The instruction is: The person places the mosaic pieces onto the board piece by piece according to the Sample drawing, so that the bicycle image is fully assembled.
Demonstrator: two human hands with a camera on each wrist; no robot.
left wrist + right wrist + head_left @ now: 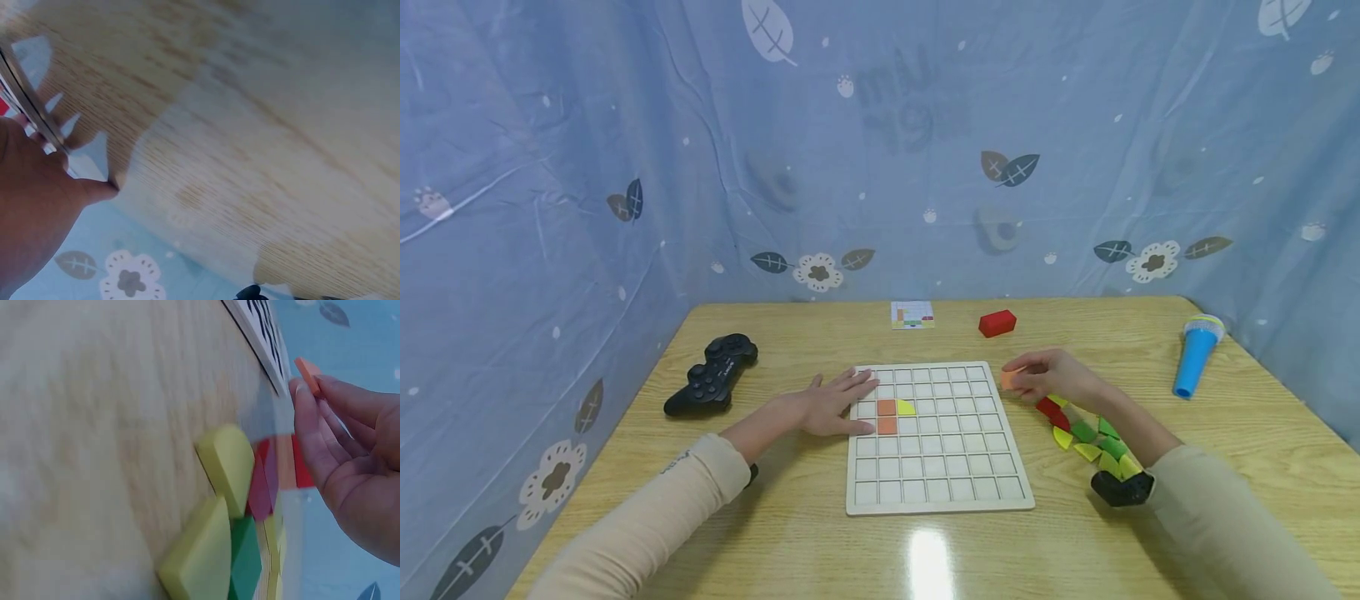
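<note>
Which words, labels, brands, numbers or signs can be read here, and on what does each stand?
None reads clearly enough to quote.
Blue curtain: faint letter-like marks, too blurred to read.
Black game controller: pale lettering, too small to read.
Left sleeve: dark marking, too small to read.
Printed card: any text is too small to tell.
White grid board: no lettering seen.

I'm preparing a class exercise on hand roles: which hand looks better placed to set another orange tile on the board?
Probably the right hand: it pinches an orange tile just beside the board. The left hand lies over the board's opposite edge, holding no tile.
</note>
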